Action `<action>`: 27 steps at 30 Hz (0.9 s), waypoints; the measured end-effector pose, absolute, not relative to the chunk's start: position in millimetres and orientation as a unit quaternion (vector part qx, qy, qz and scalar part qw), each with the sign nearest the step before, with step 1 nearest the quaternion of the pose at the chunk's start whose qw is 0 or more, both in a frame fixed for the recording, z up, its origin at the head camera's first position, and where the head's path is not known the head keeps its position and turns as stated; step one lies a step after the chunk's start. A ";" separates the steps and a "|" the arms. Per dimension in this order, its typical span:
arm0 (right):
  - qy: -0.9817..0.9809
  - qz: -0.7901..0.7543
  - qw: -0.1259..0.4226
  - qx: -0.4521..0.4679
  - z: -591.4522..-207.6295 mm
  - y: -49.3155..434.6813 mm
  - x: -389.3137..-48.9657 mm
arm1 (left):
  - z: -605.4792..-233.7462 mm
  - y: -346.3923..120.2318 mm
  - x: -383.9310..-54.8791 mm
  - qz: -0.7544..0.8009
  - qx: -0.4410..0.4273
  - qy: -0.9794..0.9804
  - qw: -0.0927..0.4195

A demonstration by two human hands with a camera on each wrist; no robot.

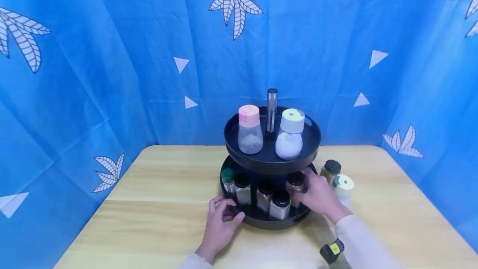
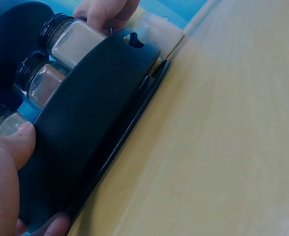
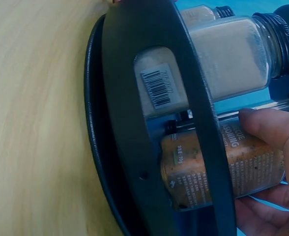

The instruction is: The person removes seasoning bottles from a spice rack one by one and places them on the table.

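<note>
A black two-tier turntable rack (image 1: pixel 269 224) stands on the table. My left hand (image 1: pixel 221 225) grips the lower tray's wall (image 2: pixel 80 128), thumb over the rim and fingers at the base. Inside that tray, at its right side, my right hand (image 1: pixel 322 194) holds a black-lidded seasoning jar (image 3: pixel 255 164) between thumb and fingers. Its orange-brown label shows partly through the cutout in the wall. Beside it sit a pale-filled jar (image 1: pixel 279 211), a brownish jar (image 1: pixel 263 201) and another pale jar (image 1: pixel 243 195), all black-lidded. A green-capped bottle (image 1: pixel 228 182) stands at the tray's left.
On the upper tray (image 1: pixel 269 165), a pink-capped shaker (image 1: pixel 250 136) and a white-capped shaker (image 1: pixel 289 140) flank the metal post (image 1: pixel 272 111). Right of the rack, a black-lidded jar (image 1: pixel 330 170) and a pale-capped shaker (image 1: pixel 343 186) stand on the table (image 1: pixel 164 202). Blue curtain (image 1: pixel 317 53) surrounds it.
</note>
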State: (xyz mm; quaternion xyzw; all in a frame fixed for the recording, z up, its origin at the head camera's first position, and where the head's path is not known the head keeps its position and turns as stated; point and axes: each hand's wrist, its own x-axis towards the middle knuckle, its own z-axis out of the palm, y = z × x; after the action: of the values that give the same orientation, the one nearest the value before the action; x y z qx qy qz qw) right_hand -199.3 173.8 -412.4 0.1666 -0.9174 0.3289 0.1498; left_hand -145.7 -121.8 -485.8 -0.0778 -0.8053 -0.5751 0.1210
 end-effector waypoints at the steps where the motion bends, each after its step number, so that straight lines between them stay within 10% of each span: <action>1: -0.919 0.326 0.149 0.166 -411.1 174.0 -201.0 | -485.0 -120.4 -146.6 -0.578 -0.075 -0.803 0.123; 27: -0.915 0.328 0.152 0.176 -402.2 180.5 -205.7 | -487.2 -117.1 -154.3 -0.590 -0.081 -0.793 0.125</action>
State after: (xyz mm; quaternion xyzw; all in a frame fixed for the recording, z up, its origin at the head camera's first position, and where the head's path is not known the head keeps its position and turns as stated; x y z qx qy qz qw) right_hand -205.7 180.5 -402.2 0.1762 -0.9155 0.3284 0.1517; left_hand -154.3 -117.1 -487.2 -0.0809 -0.7933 -0.5903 0.1252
